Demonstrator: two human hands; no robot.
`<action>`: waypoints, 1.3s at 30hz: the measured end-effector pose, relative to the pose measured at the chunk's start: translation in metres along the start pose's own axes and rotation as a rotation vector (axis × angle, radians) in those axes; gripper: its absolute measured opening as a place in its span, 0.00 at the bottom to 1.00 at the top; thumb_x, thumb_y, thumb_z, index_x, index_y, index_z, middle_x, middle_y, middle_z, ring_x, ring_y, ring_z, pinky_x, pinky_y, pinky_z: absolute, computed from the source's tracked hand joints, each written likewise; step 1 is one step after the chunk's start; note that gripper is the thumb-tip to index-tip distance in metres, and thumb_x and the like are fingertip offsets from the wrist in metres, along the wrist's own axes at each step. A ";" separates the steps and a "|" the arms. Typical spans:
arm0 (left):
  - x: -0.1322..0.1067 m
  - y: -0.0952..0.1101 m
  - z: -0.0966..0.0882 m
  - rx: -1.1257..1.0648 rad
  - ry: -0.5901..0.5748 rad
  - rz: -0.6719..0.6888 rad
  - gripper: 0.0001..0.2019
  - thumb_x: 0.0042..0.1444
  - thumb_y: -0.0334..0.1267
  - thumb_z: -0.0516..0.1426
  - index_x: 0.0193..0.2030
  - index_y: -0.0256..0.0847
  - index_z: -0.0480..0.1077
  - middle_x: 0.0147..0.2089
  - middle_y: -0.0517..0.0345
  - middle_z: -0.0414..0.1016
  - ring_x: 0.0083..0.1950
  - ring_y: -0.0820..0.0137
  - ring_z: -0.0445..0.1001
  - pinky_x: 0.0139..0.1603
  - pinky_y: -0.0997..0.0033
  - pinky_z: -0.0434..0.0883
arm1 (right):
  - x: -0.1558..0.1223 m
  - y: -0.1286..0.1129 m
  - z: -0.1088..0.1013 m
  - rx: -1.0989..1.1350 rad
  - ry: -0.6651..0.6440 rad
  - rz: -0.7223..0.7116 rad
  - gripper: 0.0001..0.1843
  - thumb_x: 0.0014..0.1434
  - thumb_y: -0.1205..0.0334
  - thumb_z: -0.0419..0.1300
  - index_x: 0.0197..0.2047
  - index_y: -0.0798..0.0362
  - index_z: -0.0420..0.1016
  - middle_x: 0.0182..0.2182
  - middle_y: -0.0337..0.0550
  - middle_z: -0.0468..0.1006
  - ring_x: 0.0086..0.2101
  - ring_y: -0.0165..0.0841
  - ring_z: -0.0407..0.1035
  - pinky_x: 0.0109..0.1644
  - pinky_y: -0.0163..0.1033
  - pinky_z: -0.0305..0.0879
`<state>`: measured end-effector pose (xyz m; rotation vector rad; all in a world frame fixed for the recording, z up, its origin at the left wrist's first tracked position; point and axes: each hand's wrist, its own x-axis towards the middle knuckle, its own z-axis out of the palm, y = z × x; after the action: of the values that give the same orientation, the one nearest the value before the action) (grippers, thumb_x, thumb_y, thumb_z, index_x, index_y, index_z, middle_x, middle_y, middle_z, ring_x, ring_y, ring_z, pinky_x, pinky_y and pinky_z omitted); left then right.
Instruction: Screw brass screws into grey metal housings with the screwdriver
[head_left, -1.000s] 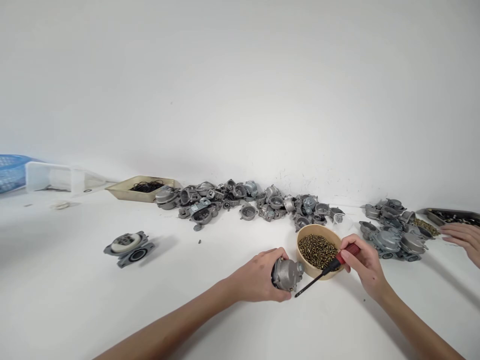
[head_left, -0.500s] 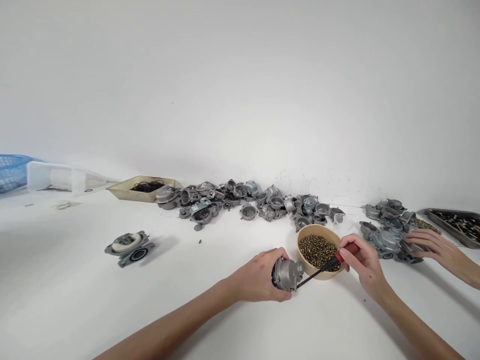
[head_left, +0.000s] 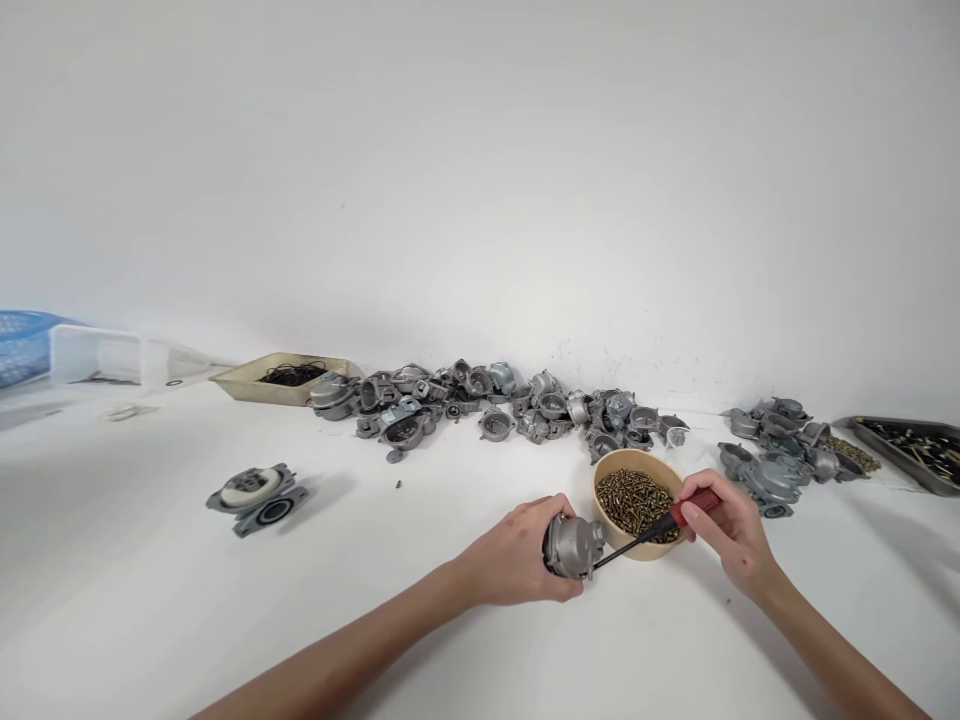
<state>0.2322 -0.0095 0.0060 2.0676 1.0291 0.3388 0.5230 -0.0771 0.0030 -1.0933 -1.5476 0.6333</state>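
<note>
My left hand (head_left: 514, 555) is closed round a grey metal carburetor-like housing (head_left: 574, 547), holding it just above the white table. In my right hand (head_left: 724, 530) is a screwdriver (head_left: 696, 506) with a red handle and black shaft. Its tip meets the lower right edge of the housing; the screw there is too small to make out clearly. Behind the shaft stands a round tan bowl (head_left: 611, 538) full of brass-coloured screws (head_left: 634, 503). Farther left, a similar housing with a white ring inside (head_left: 255, 495) lies on the table.
Many grey castings (head_left: 495, 424) lie heaped along the wall, with a second heap (head_left: 772, 475) at the right. A dark tray (head_left: 892, 460) of small parts sits far right. A yellowish tray (head_left: 240, 380) with black rings, a white container (head_left: 97, 350) and a blue basket (head_left: 26, 345) stand left.
Another person's hand at the right heap has gone from view, and a casting at that heap's front right is gone too. My hands, the housing and the screwdriver have hardly moved.
</note>
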 end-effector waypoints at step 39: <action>0.004 -0.005 0.008 -0.027 0.095 -0.053 0.24 0.44 0.48 0.68 0.44 0.47 0.64 0.46 0.56 0.75 0.53 0.51 0.72 0.47 0.61 0.71 | 0.010 -0.004 -0.010 -0.093 -0.141 -0.224 0.10 0.72 0.52 0.61 0.46 0.49 0.77 0.41 0.51 0.78 0.40 0.41 0.74 0.39 0.40 0.75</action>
<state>0.2360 -0.0088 -0.0033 2.0125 1.1284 0.4246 0.5319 -0.0717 0.0132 -0.9416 -1.8066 0.4976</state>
